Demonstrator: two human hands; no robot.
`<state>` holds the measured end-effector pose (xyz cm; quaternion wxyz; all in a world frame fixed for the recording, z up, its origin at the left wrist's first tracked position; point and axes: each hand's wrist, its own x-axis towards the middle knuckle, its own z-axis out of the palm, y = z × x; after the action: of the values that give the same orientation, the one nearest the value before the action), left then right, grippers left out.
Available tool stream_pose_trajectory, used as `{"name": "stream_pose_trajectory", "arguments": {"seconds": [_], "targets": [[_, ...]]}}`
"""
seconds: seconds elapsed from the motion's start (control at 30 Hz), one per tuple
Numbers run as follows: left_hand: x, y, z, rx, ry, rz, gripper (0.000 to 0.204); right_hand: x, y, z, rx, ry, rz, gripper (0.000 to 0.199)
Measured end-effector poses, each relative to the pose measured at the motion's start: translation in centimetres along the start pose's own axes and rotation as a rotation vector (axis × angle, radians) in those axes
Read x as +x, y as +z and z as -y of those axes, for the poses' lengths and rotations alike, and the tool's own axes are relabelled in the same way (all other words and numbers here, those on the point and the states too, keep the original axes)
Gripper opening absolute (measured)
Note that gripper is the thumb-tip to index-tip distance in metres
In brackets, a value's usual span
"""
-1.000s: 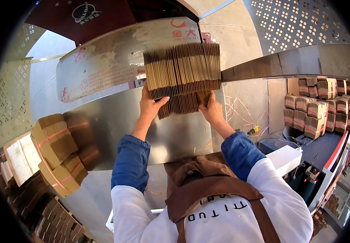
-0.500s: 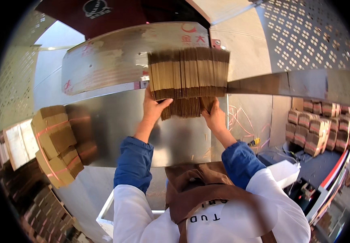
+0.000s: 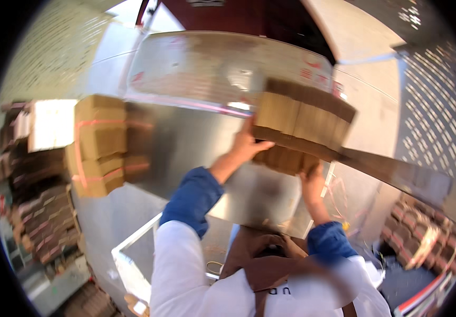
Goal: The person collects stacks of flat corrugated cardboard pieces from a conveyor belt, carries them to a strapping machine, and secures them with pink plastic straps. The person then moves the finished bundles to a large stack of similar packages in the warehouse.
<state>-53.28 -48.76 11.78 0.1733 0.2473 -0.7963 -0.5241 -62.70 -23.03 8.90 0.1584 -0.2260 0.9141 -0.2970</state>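
Both my hands grip a thick stack of brown folded cardboard pieces (image 3: 303,117), standing on edge side by side over the metal tabletop (image 3: 185,142). My left hand (image 3: 245,143) is closed on the stack's near left corner, thumb along the lower edge. At the near right corner my right hand (image 3: 312,186) is closed on the lower part, its fingers partly hidden and blurred. Beyond the stack stands a pale metal panel (image 3: 196,68) with red markings.
A strapped cardboard bundle (image 3: 101,127) stands at the tabletop's left end. A metal rail (image 3: 397,171) runs out to the right from the stack. More strapped bundles (image 3: 423,232) lie at lower right, and cardboard piles (image 3: 45,222) at left. A white frame (image 3: 133,259) stands below the table.
The view has turned, so the whole scene sits farther right and tilted, with motion blur. Both hands stay on the cardboard stack, which keeps nearly the same place by the panel.
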Motion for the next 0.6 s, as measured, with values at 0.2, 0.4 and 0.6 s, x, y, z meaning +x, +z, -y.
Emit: {"name": "stream_pose_trajectory", "arguments": {"seconds": [0.2, 0.4, 0.6], "targets": [[0.3, -0.3, -0.8, 0.059, -0.117, 0.025, 0.09, 0.1, -0.7, 0.6, -0.031, 0.039, 0.008, 0.076], [0.2, -0.5, 0.0, 0.043, -0.09, 0.024, 0.09, 0.7, -1.2, 1.9, -0.096, 0.049, 0.064, 0.078], [1.2, -0.3, -0.9, 0.07, -0.1, 0.109, 0.092, 0.8, -1.7, 3.0, -0.062, 0.08, 0.07, 0.075]]}}
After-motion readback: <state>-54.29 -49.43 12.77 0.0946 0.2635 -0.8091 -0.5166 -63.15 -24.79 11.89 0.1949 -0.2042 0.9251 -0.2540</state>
